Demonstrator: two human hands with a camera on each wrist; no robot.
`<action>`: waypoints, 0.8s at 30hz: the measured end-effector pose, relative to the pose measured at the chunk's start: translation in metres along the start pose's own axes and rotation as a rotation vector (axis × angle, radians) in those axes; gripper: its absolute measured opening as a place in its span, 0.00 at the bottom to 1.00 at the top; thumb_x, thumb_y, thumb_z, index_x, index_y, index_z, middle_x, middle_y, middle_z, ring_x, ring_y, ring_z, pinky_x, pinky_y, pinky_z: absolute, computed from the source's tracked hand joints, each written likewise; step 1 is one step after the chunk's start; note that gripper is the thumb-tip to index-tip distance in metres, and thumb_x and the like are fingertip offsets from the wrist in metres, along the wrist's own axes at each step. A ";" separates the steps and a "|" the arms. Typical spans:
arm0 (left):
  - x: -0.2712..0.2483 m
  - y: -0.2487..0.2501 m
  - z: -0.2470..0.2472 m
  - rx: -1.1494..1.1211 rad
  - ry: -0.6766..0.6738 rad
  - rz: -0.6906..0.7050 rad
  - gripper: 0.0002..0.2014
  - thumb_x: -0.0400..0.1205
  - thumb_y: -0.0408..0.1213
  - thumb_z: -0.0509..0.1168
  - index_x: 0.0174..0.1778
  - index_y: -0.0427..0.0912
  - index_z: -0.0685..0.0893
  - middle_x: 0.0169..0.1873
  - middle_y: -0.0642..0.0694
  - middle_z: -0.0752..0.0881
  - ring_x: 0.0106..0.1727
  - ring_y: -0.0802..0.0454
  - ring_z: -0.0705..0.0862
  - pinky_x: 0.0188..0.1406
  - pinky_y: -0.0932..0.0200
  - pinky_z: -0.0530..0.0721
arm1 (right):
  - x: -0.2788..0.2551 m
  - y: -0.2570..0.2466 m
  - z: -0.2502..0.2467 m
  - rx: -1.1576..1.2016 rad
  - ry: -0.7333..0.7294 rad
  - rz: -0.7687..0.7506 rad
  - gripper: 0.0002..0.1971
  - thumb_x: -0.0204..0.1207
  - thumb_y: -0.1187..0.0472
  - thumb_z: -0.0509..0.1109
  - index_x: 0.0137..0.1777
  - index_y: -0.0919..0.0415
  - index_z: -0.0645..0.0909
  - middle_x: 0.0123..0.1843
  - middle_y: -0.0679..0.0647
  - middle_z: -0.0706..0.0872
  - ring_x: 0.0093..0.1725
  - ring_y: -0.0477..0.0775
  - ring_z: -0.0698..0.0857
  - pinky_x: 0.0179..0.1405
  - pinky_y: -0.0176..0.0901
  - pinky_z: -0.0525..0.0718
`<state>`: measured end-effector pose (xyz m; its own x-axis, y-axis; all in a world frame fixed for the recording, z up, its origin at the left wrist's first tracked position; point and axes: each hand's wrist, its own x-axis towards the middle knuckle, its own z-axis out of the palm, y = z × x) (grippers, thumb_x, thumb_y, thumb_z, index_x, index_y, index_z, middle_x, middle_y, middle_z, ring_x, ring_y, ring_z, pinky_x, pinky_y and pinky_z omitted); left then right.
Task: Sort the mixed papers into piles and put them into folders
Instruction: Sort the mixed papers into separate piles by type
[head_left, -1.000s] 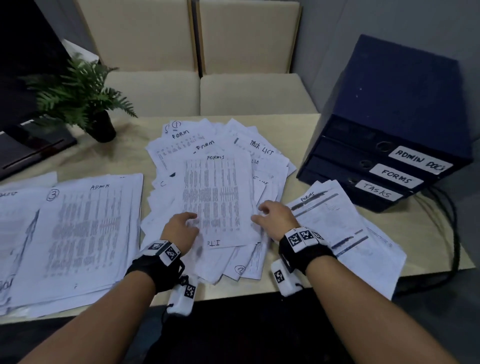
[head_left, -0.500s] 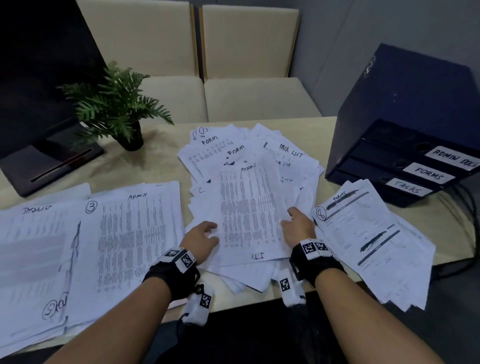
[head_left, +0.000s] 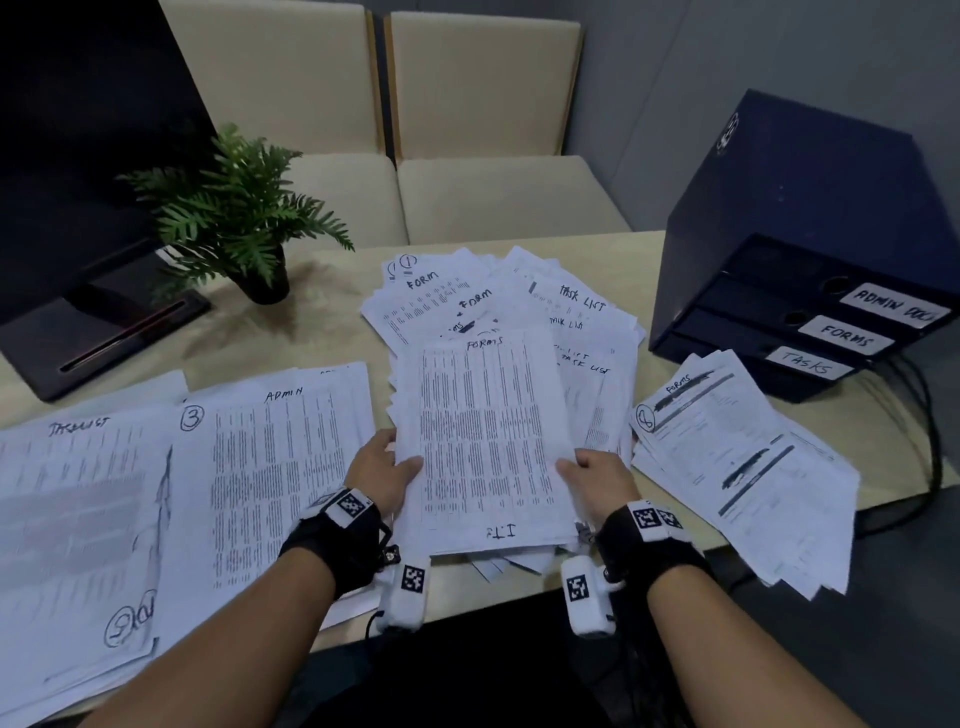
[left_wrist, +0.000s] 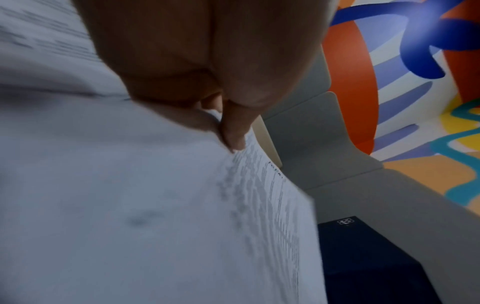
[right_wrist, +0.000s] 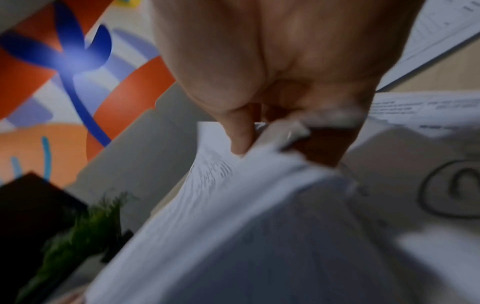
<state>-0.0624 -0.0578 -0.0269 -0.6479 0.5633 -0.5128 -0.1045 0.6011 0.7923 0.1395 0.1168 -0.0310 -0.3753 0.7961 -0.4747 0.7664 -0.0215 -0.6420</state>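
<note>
Mixed papers stack (head_left: 483, 436), FORMS heading uppermost: left hand (head_left: 376, 473) grips its left edge, right hand (head_left: 597, 483) grips its right edge.

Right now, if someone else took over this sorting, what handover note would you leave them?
Left hand grips the left edge of the mixed stack, a FORMS sheet on top; right hand grips its right edge.
Sorted on the table: task list pile far left, admin pile beside it, forms pile right of the stack.
Labelled folders lie stacked at far right.
Left: sort the mixed stack, then file each pile.
</note>
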 end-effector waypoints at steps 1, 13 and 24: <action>0.000 -0.002 0.000 0.032 0.012 -0.002 0.16 0.82 0.32 0.65 0.66 0.39 0.76 0.53 0.44 0.87 0.44 0.48 0.85 0.37 0.66 0.80 | 0.003 0.003 0.000 -0.040 0.017 0.002 0.14 0.79 0.60 0.66 0.32 0.59 0.70 0.29 0.57 0.69 0.30 0.53 0.68 0.31 0.42 0.61; 0.002 -0.021 0.004 0.101 0.105 -0.097 0.17 0.83 0.28 0.60 0.68 0.38 0.74 0.57 0.38 0.86 0.49 0.44 0.84 0.49 0.59 0.79 | 0.021 0.025 -0.049 0.247 0.334 0.081 0.10 0.82 0.64 0.62 0.39 0.58 0.80 0.38 0.56 0.83 0.39 0.57 0.78 0.36 0.41 0.74; -0.007 -0.011 0.009 0.015 0.013 -0.094 0.22 0.79 0.35 0.70 0.66 0.41 0.70 0.52 0.47 0.83 0.48 0.46 0.84 0.38 0.60 0.79 | -0.004 0.004 0.011 -0.029 -0.045 0.000 0.12 0.82 0.61 0.61 0.36 0.60 0.67 0.32 0.57 0.70 0.31 0.53 0.68 0.29 0.43 0.60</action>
<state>-0.0499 -0.0628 -0.0348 -0.6454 0.4966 -0.5803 -0.1541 0.6594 0.7358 0.1387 0.1069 -0.0379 -0.3979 0.7682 -0.5016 0.7809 -0.0034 -0.6247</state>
